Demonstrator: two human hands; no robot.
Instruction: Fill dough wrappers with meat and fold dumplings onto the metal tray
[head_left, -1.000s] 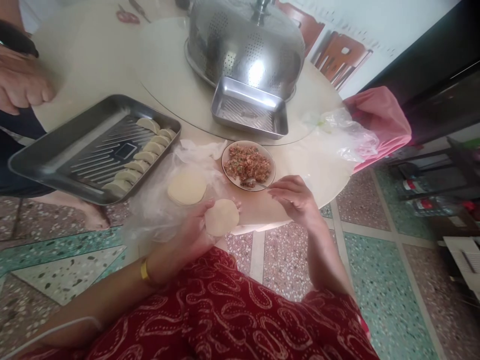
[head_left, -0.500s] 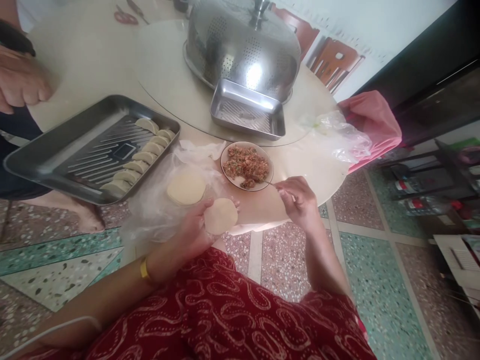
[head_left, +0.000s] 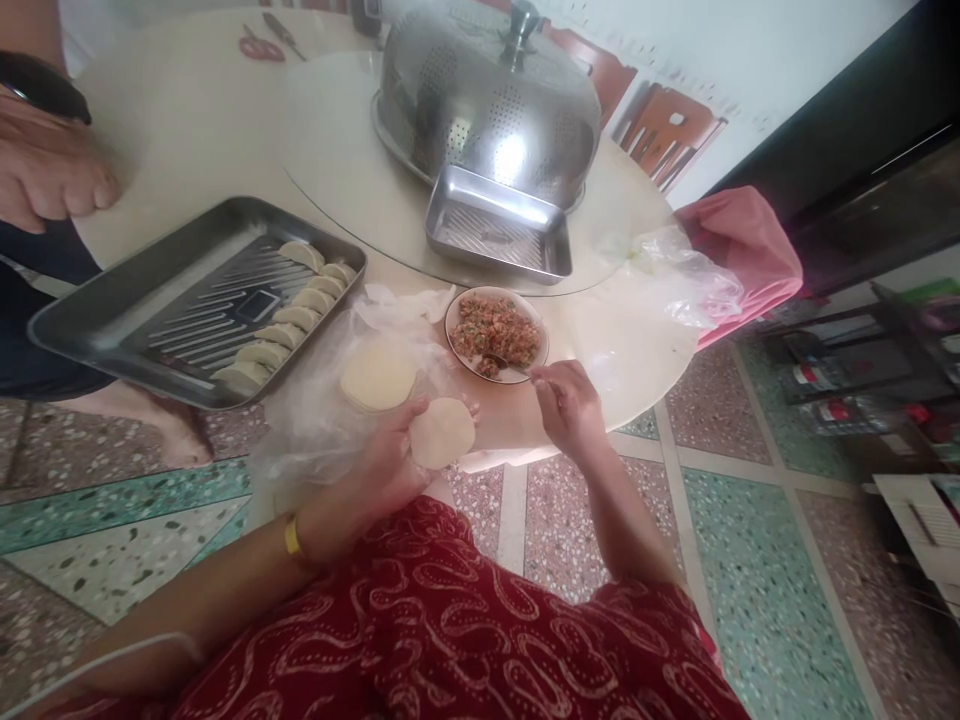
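Observation:
On the fingers and palm of my left hand [head_left: 394, 450] lies a round, pale dumpling wrapper [head_left: 442, 434], its face bare. My right hand [head_left: 568, 402] is closed around the handle of a spoon [head_left: 517, 367], whose bowl end rests among the minced filling [head_left: 496, 325]. A white plate [head_left: 451, 318] with a dark rim holds that filling. Left of the plate, a stack of wrappers [head_left: 379, 373] sits on a crumpled clear plastic bag [head_left: 315, 400]. Several folded dumplings [head_left: 297, 317] line the right side of a large dark metal tray [head_left: 142, 240].
A smaller metal tray [head_left: 499, 225] leans near a big perforated steel dome cover [head_left: 480, 110]. Another person's hand [head_left: 56, 175] hangs by the large tray. Red scissors [head_left: 261, 47] and a knife [head_left: 283, 35] lie far left. A pink bag [head_left: 750, 255] is at the table's right edge.
My right hand has moved left and closer to the plate, pushing the spoon further into the filling. My left hand keeps the wrapper in nearly the same place. The view has shifted slightly.

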